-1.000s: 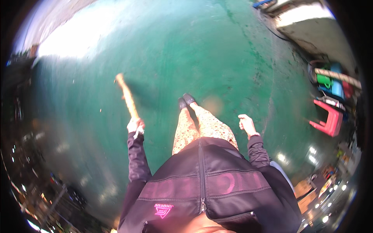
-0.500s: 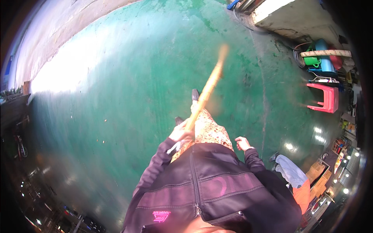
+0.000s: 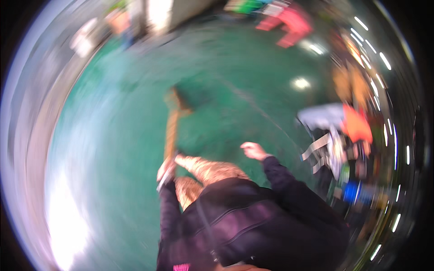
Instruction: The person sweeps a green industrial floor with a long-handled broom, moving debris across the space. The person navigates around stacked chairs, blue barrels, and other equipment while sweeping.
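My left hand [image 3: 166,170] is closed around a long yellow-brown wooden stick [image 3: 171,131]. The stick points away from me over the green floor. Its far end looks wider and forked sideways, but blur hides its exact shape. Something pale lies at the left wrist. My right hand [image 3: 254,151] hangs out in front on the right, loosely curled with the fingers a little apart, touching nothing. My legs in orange-patterned trousers [image 3: 212,168] show between the hands.
The glossy green floor [image 3: 135,135] spreads ahead. A pink-red stool [image 3: 291,25] lies at the far right. On the right, a person in orange and pale clothing [image 3: 357,124] is near blurred goods. A pale wall [image 3: 77,72] curves along the left.
The view has turned to the right, so the stool and the person now appear nearer the middle. The stick has swung leftward in the picture, still in my left hand.
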A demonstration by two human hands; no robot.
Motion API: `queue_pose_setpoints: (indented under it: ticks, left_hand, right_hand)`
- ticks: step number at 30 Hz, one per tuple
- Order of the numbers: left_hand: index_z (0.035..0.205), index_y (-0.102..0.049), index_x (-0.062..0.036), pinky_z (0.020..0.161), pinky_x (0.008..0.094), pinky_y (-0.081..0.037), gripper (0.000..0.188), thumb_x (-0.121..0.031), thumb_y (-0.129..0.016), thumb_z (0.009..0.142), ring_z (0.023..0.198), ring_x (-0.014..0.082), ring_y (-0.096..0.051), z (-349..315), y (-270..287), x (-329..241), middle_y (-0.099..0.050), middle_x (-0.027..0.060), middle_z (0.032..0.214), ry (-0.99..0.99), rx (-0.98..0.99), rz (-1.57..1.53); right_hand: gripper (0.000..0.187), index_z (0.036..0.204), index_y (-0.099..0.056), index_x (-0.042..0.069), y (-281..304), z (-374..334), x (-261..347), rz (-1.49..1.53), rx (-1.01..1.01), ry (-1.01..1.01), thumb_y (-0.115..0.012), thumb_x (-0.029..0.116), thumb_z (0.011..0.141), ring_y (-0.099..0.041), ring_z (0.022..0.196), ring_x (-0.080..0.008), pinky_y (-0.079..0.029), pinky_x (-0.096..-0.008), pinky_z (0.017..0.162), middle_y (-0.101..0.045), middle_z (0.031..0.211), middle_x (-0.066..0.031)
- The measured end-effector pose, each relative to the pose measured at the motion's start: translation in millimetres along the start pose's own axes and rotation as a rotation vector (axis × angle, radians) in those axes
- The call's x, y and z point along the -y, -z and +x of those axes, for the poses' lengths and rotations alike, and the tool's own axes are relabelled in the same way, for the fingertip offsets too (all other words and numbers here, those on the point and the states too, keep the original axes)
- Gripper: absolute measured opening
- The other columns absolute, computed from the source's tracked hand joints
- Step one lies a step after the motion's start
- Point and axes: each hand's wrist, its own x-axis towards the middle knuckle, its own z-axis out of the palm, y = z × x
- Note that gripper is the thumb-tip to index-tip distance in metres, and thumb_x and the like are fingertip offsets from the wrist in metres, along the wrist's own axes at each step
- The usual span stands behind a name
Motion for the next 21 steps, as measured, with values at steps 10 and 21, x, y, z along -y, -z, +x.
queue_pose_setpoints:
  ticks: [10, 21]
  left_hand:
    - [0.073, -0.048, -0.0027, 0.048, 0.0205, -0.037, 0.02, -0.021, -0.047, 0.081, 0.053, 0.0087, -0.043, -7, 110, -88, -0.044, 0.0004, 0.059, 0.397, -0.481, 0.061]
    - [0.07, -0.048, -0.0037, 0.047, 0.0244, -0.037, 0.021, -0.023, -0.048, 0.08, 0.051, 0.0115, -0.042, 48, 98, -120, -0.044, 0.002, 0.057, 0.55, -0.372, 0.373]
  right_hand:
    - [0.026, 0.089, -0.059, 0.008, -37, -78, -159, -0.341, -0.726, -0.025, -0.046, 0.008, 0.067, -0.058, 0.061, -0.0242, -0.044, -0.0359, 0.056, -0.06, 0.073, -0.0115]
    - [0.017, 0.084, -0.055, 0.009, -209, -236, -313, 0.43, -0.649, -0.699, -0.043, 0.003, 0.074, -0.052, 0.046, -0.0154, -0.045, -0.0293, 0.04, -0.054, 0.06, -0.0058]
